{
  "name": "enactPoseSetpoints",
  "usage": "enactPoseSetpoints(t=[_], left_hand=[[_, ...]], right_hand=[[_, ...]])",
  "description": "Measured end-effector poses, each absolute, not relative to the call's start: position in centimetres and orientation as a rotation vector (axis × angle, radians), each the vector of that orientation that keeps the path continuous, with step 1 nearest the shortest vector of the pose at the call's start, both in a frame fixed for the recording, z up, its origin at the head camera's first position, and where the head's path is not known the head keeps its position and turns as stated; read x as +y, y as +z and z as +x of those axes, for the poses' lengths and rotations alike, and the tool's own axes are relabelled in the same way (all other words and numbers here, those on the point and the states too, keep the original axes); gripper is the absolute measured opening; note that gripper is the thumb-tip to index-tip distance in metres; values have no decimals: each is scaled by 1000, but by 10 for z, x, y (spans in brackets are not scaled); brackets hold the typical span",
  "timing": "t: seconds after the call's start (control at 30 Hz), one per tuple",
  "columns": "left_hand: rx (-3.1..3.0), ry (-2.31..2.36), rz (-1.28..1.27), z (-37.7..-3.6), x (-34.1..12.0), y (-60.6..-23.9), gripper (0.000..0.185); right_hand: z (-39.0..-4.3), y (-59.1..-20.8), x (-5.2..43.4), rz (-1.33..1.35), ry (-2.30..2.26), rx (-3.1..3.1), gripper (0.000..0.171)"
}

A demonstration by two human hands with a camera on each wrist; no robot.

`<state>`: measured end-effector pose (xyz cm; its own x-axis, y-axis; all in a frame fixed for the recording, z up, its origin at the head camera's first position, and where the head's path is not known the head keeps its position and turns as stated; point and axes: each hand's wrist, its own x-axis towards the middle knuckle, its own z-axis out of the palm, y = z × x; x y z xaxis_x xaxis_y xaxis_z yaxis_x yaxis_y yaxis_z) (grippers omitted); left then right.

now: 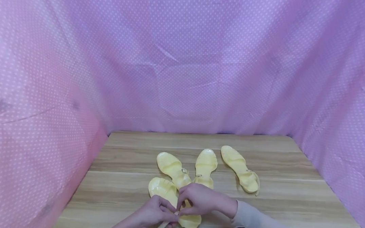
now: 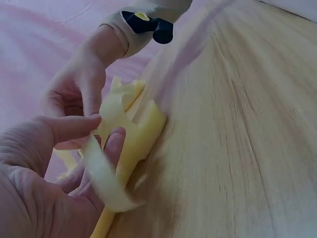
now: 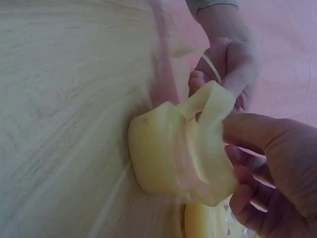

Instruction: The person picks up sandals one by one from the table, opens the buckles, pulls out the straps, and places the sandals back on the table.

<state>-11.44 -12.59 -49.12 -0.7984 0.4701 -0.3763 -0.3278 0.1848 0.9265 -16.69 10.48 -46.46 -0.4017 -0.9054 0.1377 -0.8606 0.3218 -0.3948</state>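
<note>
Nearest yellow sandal [image 1: 166, 195] — toe pointing away, both hands [image 1: 178, 207] pinching its strap [image 2: 106, 173]

Bare tabletop [image 1: 128, 159] left of sandals [image 1: 174, 168]

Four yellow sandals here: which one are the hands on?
The nearest sandal, front left; both hands, left and right, pinch its strap. The other three lie untouched.

Both hands meet at near centre, fingertips together. Left hand [image 1: 153, 213] enters from near left, thumb and forefinger curled and pinching a pale yellow strap [image 2: 106, 173]. Right hand [image 1: 198, 199] comes in from near right, wrist bent inward, fingers curled down onto the same strap. Right forearm in a light sleeve [image 1: 257, 221], with a dark wrist unit.
</note>
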Motion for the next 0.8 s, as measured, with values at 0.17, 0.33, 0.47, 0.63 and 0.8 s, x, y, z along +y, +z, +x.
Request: enactPoseSetpoints(t=[0.17,0.33,0.47,0.63,0.8], left_hand=[[1917,1644,153,-100,-127,-483,18],[1987,1613,213,-90,-128,-472,11],[2036,1577,193,-79,-124,-468,12],[2062,1593,136,-62,-115,-470,13],[2135,1569,138,-56,-111,-475,14]], right_hand=[[-156,-460,98,-1685,-631,2368,9],[-141,-463,96,-1635,-770,2298,10],[-132,-465,102,-1555,-926,2256,10],[-125,-468,110,-1579,-994,2162,8],[-128,-471,113,-1604,-949,2085,6]])
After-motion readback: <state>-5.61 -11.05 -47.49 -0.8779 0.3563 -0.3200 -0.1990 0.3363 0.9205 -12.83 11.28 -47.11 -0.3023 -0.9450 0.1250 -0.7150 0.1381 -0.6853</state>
